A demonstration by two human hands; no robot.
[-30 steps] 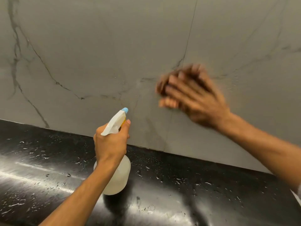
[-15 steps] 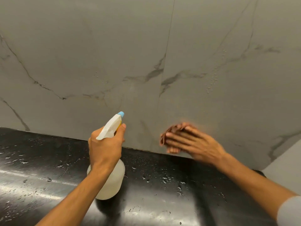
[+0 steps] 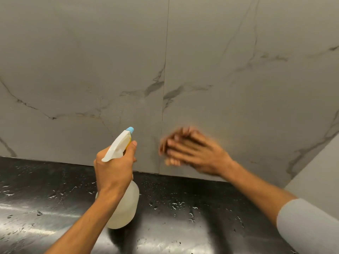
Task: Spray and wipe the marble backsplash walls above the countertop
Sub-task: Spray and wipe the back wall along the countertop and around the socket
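— Step in hand?

— Wiping. The right hand (image 3: 194, 153) presses flat on the marble backsplash (image 3: 238, 110), low, just right of the panel seam (image 3: 166, 70); it is blurred, and a cloth under it can't be made out, so I cannot tell its grip.

— The sprayer?

— The left hand (image 3: 114, 169) is clenched round the spray bottle (image 3: 126, 204), held over the wet black worktop (image 3: 183, 208), nozzle toward the wall.

— Next?

— In my judgement, wipe the stretch further right, spraying first if it is dry.

Spray bottle (image 3: 126, 202) left of, seemingly, cloth (image 3: 166, 143)

Left hand (image 3: 114, 167) grips spray bottle (image 3: 124, 206); blurred right hand (image 3: 194, 153) presses backsplash (image 3: 220, 70).
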